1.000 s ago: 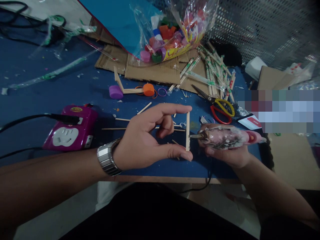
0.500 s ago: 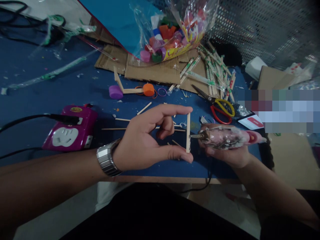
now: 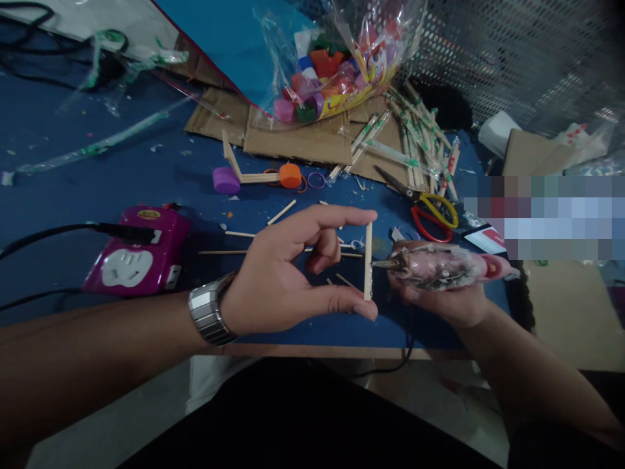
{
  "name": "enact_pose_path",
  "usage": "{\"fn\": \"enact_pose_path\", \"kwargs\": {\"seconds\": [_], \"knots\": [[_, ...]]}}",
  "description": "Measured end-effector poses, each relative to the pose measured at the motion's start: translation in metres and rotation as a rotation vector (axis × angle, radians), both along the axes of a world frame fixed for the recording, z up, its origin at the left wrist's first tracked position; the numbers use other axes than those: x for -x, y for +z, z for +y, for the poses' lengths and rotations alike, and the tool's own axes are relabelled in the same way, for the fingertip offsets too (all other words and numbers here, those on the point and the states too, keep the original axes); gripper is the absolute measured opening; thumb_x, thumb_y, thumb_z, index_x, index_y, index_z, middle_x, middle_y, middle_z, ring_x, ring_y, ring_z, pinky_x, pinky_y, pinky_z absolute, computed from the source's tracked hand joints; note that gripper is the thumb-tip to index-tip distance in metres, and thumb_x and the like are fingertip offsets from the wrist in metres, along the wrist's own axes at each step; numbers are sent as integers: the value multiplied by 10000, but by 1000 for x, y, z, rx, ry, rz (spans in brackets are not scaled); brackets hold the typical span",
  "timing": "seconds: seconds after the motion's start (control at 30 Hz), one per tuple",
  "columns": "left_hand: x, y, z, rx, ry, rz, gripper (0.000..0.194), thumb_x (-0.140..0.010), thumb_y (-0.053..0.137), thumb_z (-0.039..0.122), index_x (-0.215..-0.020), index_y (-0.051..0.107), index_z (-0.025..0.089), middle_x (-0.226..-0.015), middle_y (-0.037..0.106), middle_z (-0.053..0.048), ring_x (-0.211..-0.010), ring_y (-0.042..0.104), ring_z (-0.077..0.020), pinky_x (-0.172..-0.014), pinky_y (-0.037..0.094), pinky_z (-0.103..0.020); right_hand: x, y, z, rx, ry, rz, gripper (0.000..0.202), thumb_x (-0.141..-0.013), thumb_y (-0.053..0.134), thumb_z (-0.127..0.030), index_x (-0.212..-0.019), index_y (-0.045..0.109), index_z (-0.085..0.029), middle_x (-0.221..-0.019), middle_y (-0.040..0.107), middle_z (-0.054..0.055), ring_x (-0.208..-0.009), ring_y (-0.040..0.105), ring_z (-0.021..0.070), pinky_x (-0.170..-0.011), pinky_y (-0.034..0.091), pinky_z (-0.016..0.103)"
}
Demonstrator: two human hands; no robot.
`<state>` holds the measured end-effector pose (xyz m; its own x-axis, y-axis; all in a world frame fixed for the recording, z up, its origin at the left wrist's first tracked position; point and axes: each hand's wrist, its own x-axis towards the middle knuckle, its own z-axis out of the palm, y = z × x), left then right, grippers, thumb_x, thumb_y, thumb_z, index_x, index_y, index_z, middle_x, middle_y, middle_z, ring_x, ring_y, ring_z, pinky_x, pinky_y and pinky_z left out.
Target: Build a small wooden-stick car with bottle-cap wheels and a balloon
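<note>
My left hand [image 3: 288, 273] pinches a short wooden stick [image 3: 368, 260] by its two ends, between forefinger and thumb. Beads of what looks like clear glue show along the stick's lower right edge. My right hand [image 3: 454, 303] is wrapped round a pink glue gun [image 3: 434, 268] smeared with residue. The gun's nozzle points left and meets the stick near its middle. Several loose thin sticks [image 3: 222, 252] lie on the blue table beneath my left hand. Farther back, joined sticks [image 3: 258, 177] run between a purple cap [image 3: 226, 180] and an orange cap [image 3: 290, 176].
A magenta power socket box [image 3: 139, 251] with black cables sits at the left. Scissors [image 3: 432, 212] lie behind the glue gun. Cardboard [image 3: 297, 137], a bag of coloured caps [image 3: 336, 71] and wrapped chopsticks [image 3: 420, 137] are at the back of the blue table [image 3: 63, 195].
The glue gun's nozzle has shifted very slightly up along the stick. My left hand and the stick have hardly moved.
</note>
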<state>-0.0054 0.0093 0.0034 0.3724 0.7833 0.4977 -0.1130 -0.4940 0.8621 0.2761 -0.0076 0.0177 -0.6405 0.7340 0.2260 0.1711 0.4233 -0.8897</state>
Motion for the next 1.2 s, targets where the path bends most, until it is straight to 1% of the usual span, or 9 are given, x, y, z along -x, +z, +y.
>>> {"fn": "enact_pose_path", "kwargs": {"seconds": [0.1, 0.23, 0.4, 0.53, 0.6, 0.73, 0.87, 1.0, 1.2], "knots": [[0, -2, 1, -18, -21, -46, 697, -758, 1036, 344, -1377, 738, 229, -711, 489, 76, -623, 496, -90, -546, 490, -251, 0, 1, 0, 3, -5, 8, 176, -992, 775, -176, -1141, 828, -253, -1185, 811, 18, -1082, 789, 168, -980, 641, 228], [1, -5, 1, 16, -32, -50, 677, -772, 1018, 364, -1377, 748, 225, -699, 490, 67, -619, 482, -113, -560, 502, -286, 1, 1, -1, 31, -14, 6, 235, -993, 788, -201, -1211, 821, -284, -1218, 815, 3, -1134, 788, 171, -1036, 626, 231], [0, -4, 0, 39, -31, -62, 673, -750, 1033, 417, -1352, 763, 283, -694, 486, 54, -606, 478, -126, -538, 494, -301, 0, -1, -1, 27, -8, 3, 162, -1009, 777, -233, -1154, 841, -270, -1220, 825, 18, -1114, 794, 176, -1015, 639, 247], [0, -4, 0, 16, -35, -48, 676, -763, 1025, 396, -1362, 746, 253, -700, 491, 64, -601, 470, -106, -533, 480, -271, -2, -2, -2, 43, -32, -12, 175, -1013, 783, -254, -1177, 844, -255, -1259, 833, 49, -1166, 801, 215, -1061, 644, 311], [0, -4, 1, 4, -40, -41, 688, -759, 1028, 391, -1366, 742, 237, -705, 499, 65, -602, 469, -102, -535, 478, -264, -3, -2, -2, 51, -48, -17, 148, -1013, 784, -258, -1144, 849, -243, -1262, 833, 63, -1175, 801, 228, -1069, 647, 333], [0, -3, 0, 40, -32, -43, 677, -751, 1034, 383, -1355, 757, 253, -708, 499, 56, -605, 468, -116, -537, 490, -290, -3, -2, -1, 18, -30, -19, 78, -1006, 788, -256, -1052, 846, -230, -1249, 834, 64, -1165, 800, 215, -1057, 645, 303], [1, -3, -1, 32, -39, -43, 695, -745, 1040, 376, -1365, 753, 250, -705, 495, 58, -604, 465, -110, -526, 474, -279, -3, -1, -2, 40, -43, -18, 82, -1002, 793, -249, -1068, 841, -241, -1247, 831, 47, -1160, 797, 188, -1058, 628, 256], [1, -3, 0, 10, -43, -35, 737, -734, 1052, 380, -1381, 743, 208, -712, 500, 66, -610, 467, -100, -533, 474, -266, -3, -1, -2, 52, -40, -14, 74, -1015, 780, -252, -1057, 840, -237, -1279, 832, 54, -1202, 793, 199, -1110, 612, 269], [2, -4, 0, 8, -45, -38, 761, -719, 1061, 315, -1403, 738, 224, -726, 501, 74, -617, 474, -91, -555, 487, -252, -3, 0, -1, 70, -37, -27, 127, -1025, 777, -313, -987, 837, -208, -1272, 833, 88, -1202, 796, 236, -1102, 638, 338]]}}
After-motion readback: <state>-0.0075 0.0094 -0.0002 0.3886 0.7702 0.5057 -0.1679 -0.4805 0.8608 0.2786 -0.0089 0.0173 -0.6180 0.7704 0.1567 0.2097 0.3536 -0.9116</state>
